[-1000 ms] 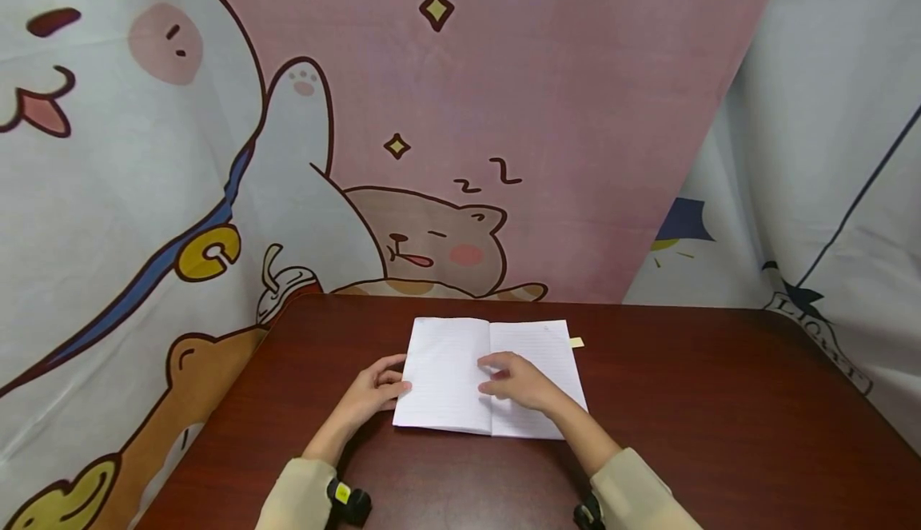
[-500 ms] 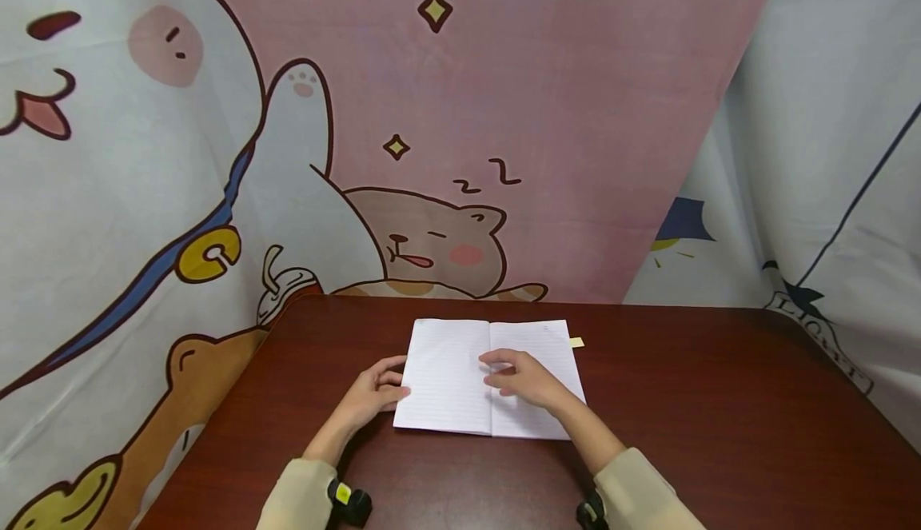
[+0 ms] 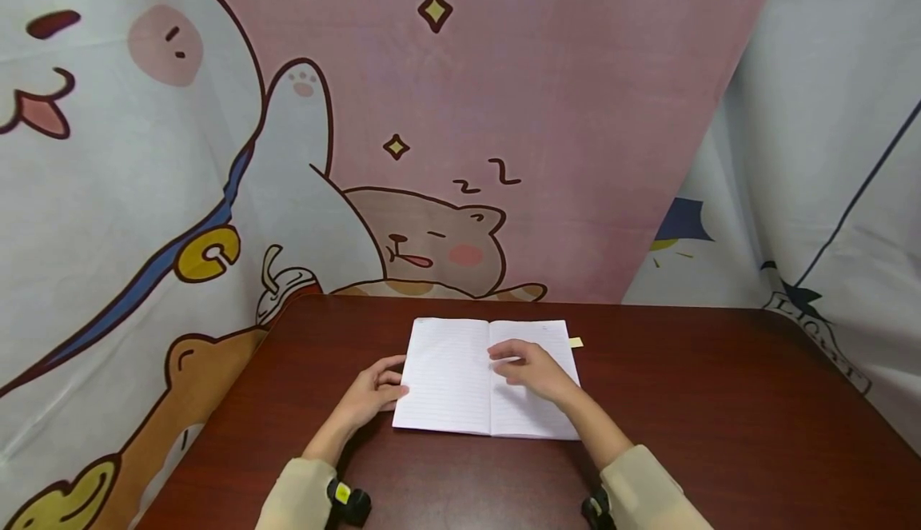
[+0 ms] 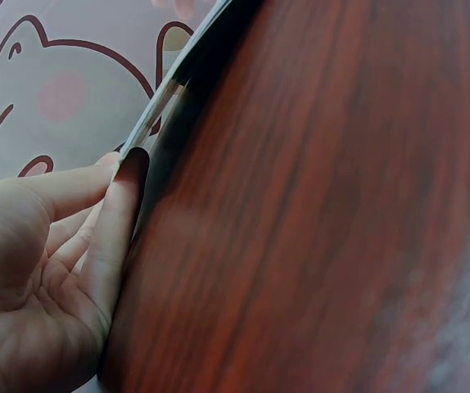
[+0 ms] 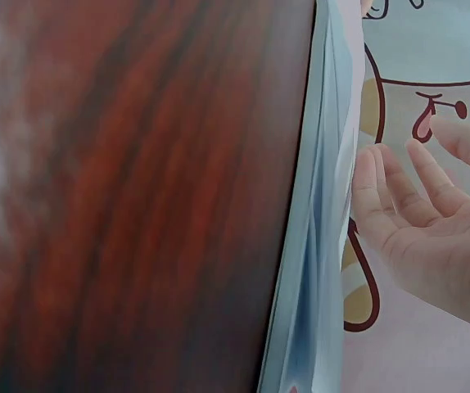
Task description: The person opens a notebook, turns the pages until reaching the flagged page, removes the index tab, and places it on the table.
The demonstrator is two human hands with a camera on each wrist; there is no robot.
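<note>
An open lined notebook (image 3: 448, 378) lies on the brown table, its pages white and a pale yellow tab (image 3: 576, 342) sticking out at the right edge. My left hand (image 3: 365, 396) pinches the notebook's left edge. In the left wrist view its thumb is above the edge and a finger (image 4: 110, 233) lies beneath. Over the right page, close to the centre fold, is my right hand (image 3: 536, 372), its fingers loosely bent and apart with nothing between them. The right wrist view shows the layered page edges (image 5: 321, 229), with the little-finger side of that hand right at the paper.
The dark reddish-brown table (image 3: 719, 402) extends around the notebook on every side. Behind it hangs a pink and white cloth (image 3: 576, 114) printed with cartoon animals. Each wrist wears a small black camera, such as the left one (image 3: 354, 506).
My right hand has drawn slightly right and upward from the centre fold over the right page. The left hand keeps its hold, and the notebook lies almost as before.
</note>
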